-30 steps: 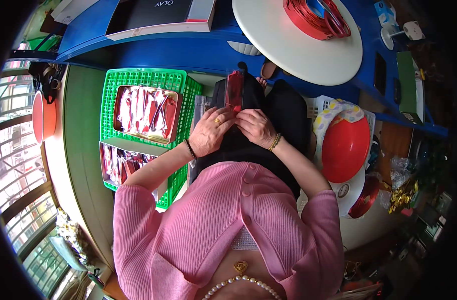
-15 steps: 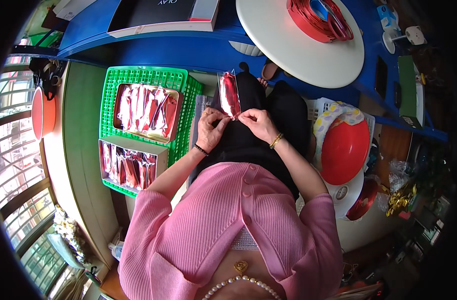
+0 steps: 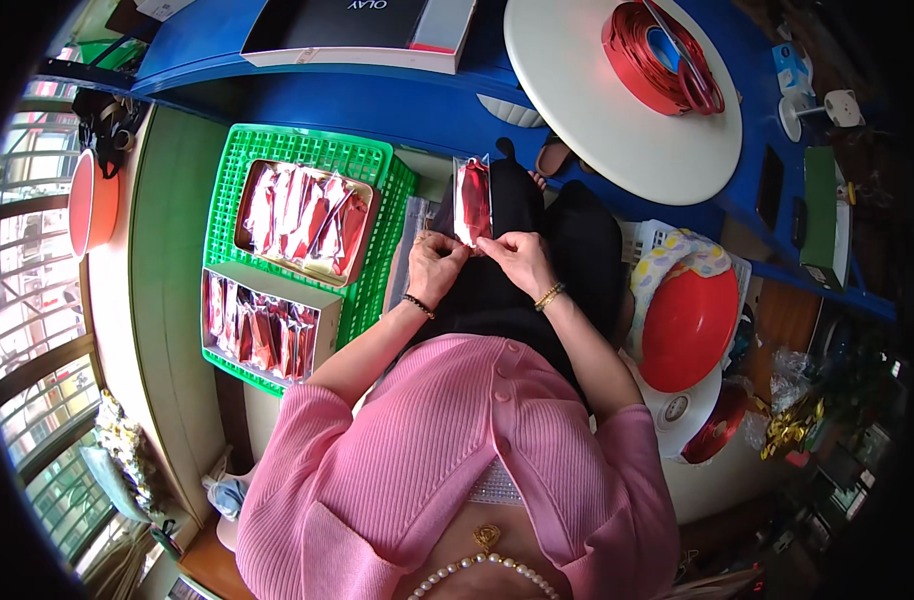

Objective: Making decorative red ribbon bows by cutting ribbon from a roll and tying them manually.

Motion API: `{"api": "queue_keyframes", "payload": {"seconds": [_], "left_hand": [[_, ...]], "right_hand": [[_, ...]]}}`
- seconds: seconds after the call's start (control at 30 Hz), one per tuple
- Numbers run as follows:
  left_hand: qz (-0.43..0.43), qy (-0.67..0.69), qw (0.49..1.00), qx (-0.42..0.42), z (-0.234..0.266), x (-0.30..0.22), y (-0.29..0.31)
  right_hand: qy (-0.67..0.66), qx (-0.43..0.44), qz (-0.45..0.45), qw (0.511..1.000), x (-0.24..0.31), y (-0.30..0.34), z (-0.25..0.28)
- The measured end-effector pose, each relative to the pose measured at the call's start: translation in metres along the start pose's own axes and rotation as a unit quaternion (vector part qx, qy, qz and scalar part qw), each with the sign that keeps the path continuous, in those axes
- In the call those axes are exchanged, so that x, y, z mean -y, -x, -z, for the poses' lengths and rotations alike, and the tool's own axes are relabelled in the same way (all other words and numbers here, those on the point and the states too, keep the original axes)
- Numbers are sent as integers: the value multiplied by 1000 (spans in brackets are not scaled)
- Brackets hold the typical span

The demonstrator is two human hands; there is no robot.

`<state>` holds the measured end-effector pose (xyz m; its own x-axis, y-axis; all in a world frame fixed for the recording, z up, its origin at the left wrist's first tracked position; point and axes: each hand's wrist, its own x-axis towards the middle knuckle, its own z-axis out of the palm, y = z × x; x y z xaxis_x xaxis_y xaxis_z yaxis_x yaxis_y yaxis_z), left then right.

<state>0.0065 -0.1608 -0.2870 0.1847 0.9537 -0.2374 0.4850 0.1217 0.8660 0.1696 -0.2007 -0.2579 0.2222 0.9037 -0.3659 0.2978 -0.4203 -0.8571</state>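
Observation:
Above my lap, a clear plastic packet with shiny red ribbon inside [image 3: 472,203] stands nearly upright. My left hand [image 3: 436,268] pinches its lower left corner, and my right hand [image 3: 520,262] pinches the lower right one. The fingertips almost meet along the bottom edge. To the left, a green plastic crate [image 3: 372,165] carries a metal tin [image 3: 245,238] full of similar red packets. A white box [image 3: 322,318] holding more of them sits on the crate in front of the tin.
Ahead, a round white board [image 3: 577,125] bears a roll of red ribbon [image 3: 637,62] and scissors [image 3: 705,85] on a blue table. At right lies a red basin [image 3: 689,330] with a dotted cloth [image 3: 680,250]. A dark open box [image 3: 352,35] rests at the far left.
The view has shifted slightly, so surroundings sit lower and further right. The packet has turned more upright and face-on; both hands keep hold of its bottom edge.

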Motion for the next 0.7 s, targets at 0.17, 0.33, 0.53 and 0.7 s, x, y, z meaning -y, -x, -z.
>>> {"api": "queue_keyframes", "payload": {"seconds": [0.17,0.33,0.53,0.7], "left_hand": [[102,148,984,8,11,1,-7],[21,-64,995,78,7,-7,-18],[-2,31,996,86,36,-8,-26],[-226,-133,949,-174,139,27,-55]], "right_hand": [[92,-53,21,994,-4,-4,-7],[50,-90,44,994,-15,-5,-12],[-102,-20,-69,992,-15,-5,-1],[-168,-24,-43,985,-25,4,4]]}}
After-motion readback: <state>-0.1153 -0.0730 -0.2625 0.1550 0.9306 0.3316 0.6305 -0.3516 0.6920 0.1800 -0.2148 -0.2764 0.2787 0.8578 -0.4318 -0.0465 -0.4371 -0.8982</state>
